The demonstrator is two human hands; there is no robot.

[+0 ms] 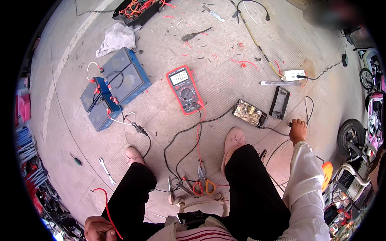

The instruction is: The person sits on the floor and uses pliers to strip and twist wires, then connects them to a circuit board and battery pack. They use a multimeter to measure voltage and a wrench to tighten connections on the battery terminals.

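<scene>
My left hand, at the lower left, pinches a short red wire that curves upward. My right hand reaches to the right of my feet and holds a small black plug on a cable. Just left of it lie an opened electronic unit with its circuit board exposed and its black casing cover. A red multimeter lies face up in the middle, with leads running toward me. At the left stand blue batteries joined by wires and red connectors.
Scissors, a screwdriver and tangled leads lie between my feet. A wrench is at the left. A power strip, a black box of wires, a rag and scraps lie farther off. Wheels and parts crowd the right.
</scene>
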